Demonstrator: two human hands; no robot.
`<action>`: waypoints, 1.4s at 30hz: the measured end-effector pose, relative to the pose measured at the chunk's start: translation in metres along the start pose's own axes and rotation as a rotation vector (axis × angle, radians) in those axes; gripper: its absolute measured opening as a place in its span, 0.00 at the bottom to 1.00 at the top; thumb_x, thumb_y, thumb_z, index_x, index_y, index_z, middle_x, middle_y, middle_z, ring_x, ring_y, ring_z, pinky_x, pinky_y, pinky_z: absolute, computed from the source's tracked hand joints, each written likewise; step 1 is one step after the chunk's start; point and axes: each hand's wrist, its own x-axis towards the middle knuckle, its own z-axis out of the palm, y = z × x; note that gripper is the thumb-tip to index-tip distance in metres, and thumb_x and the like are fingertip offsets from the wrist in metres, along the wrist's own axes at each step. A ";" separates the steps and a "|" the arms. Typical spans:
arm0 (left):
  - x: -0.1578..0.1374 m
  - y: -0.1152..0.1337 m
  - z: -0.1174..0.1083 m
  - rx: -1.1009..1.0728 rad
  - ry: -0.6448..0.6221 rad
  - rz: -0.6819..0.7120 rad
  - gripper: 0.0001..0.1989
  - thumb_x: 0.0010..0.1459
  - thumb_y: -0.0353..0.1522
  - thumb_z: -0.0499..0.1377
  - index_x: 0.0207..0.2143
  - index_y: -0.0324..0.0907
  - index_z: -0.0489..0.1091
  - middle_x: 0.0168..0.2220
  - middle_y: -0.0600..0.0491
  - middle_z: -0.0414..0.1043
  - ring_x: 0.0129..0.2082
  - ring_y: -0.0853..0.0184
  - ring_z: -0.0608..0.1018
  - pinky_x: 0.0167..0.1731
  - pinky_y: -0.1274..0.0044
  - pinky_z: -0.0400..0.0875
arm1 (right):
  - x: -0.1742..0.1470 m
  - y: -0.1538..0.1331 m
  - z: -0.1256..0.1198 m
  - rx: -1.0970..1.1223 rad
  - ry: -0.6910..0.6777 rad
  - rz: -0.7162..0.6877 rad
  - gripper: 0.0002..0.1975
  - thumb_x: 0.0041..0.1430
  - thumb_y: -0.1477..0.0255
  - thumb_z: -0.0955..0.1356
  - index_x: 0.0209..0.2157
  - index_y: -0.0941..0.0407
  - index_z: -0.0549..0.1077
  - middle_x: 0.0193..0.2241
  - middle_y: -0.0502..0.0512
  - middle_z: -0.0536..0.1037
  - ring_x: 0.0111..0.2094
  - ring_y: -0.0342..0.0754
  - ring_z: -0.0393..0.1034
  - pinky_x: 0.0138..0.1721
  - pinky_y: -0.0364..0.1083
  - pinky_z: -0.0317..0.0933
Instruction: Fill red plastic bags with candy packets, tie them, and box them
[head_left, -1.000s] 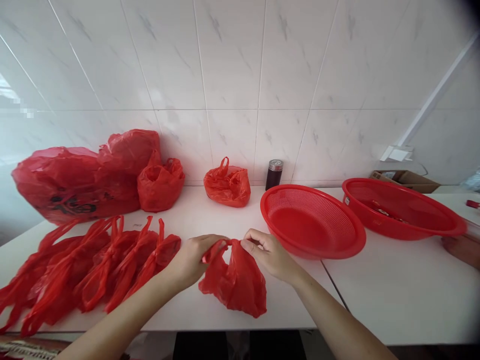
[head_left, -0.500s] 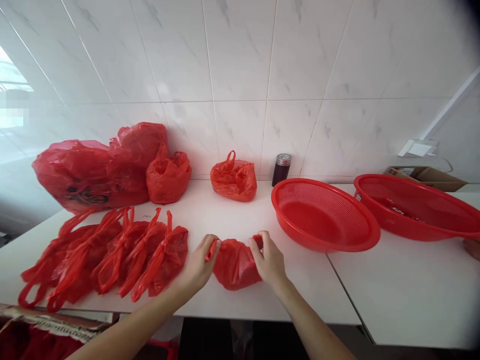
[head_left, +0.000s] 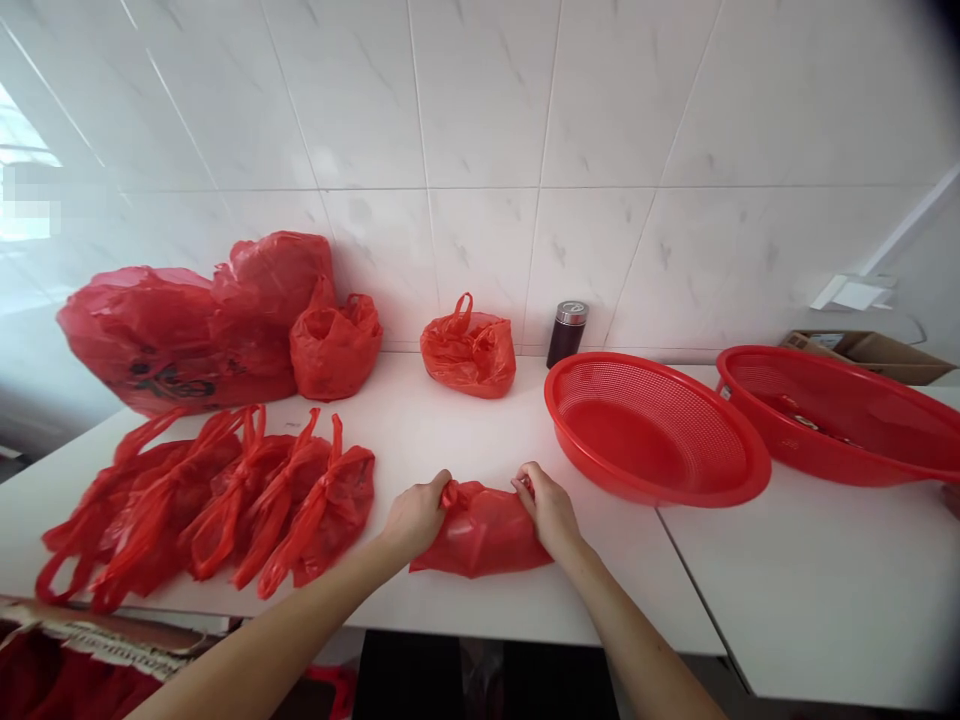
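The red bag (head_left: 484,545) rests on the table (head_left: 465,440) near its front edge, with the left hand (head_left: 417,515) closed on one top corner and the right hand (head_left: 553,512) pinching the other. The step appears to be stretching its mouth taut; the next move calls for even tension, clear of the knotted bags (head_left: 330,515) and basket (head_left: 652,485).
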 end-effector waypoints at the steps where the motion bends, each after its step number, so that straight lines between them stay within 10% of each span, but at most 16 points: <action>1: 0.002 0.000 0.002 0.028 -0.013 -0.012 0.12 0.56 0.26 0.46 0.39 0.46 0.64 0.30 0.49 0.75 0.28 0.59 0.76 0.25 0.74 0.59 | 0.001 0.002 0.004 -0.012 -0.007 0.007 0.10 0.65 0.63 0.56 0.34 0.52 0.62 0.26 0.47 0.70 0.26 0.45 0.64 0.29 0.43 0.55; 13: 0.006 0.003 0.011 0.092 -0.050 -0.085 0.11 0.59 0.26 0.46 0.40 0.42 0.66 0.34 0.42 0.77 0.35 0.54 0.79 0.33 0.68 0.67 | 0.004 0.008 0.013 -0.152 0.032 -0.013 0.13 0.65 0.63 0.54 0.34 0.53 0.64 0.25 0.49 0.72 0.24 0.47 0.64 0.25 0.43 0.50; 25: -0.098 -0.029 -0.040 -0.553 -0.167 -0.174 0.08 0.59 0.34 0.47 0.27 0.45 0.60 0.26 0.56 0.69 0.27 0.67 0.73 0.24 0.79 0.68 | 0.031 -0.029 0.007 -0.155 0.075 -0.167 0.18 0.65 0.76 0.54 0.48 0.54 0.71 0.34 0.55 0.78 0.34 0.49 0.70 0.34 0.45 0.61; 30: -0.100 -0.034 -0.050 -0.328 0.000 -0.205 0.12 0.61 0.40 0.48 0.34 0.45 0.65 0.31 0.54 0.74 0.29 0.65 0.75 0.32 0.74 0.69 | 0.035 -0.035 0.014 -0.112 0.103 -0.136 0.19 0.67 0.73 0.54 0.49 0.55 0.70 0.34 0.55 0.78 0.34 0.49 0.71 0.34 0.45 0.62; 34: -0.079 -0.015 -0.051 -0.142 0.316 0.001 0.23 0.60 0.43 0.52 0.56 0.46 0.59 0.54 0.47 0.69 0.51 0.58 0.72 0.46 0.68 0.67 | 0.025 -0.058 0.002 0.076 0.100 -0.139 0.19 0.69 0.65 0.53 0.52 0.52 0.68 0.25 0.49 0.73 0.25 0.46 0.66 0.30 0.44 0.60; 37: -0.061 0.004 -0.035 -0.032 0.147 0.154 0.20 0.60 0.43 0.54 0.52 0.46 0.65 0.50 0.48 0.73 0.49 0.57 0.75 0.45 0.69 0.68 | 0.016 -0.070 -0.004 0.233 0.085 -0.133 0.19 0.68 0.62 0.55 0.53 0.50 0.68 0.21 0.46 0.69 0.20 0.44 0.62 0.27 0.43 0.60; 42: -0.042 -0.020 -0.029 0.036 0.052 -0.007 0.11 0.63 0.36 0.48 0.40 0.44 0.69 0.34 0.49 0.78 0.34 0.58 0.80 0.32 0.72 0.69 | 0.003 -0.052 -0.007 0.374 0.138 -0.009 0.22 0.65 0.58 0.59 0.57 0.51 0.64 0.32 0.51 0.75 0.31 0.45 0.71 0.34 0.44 0.66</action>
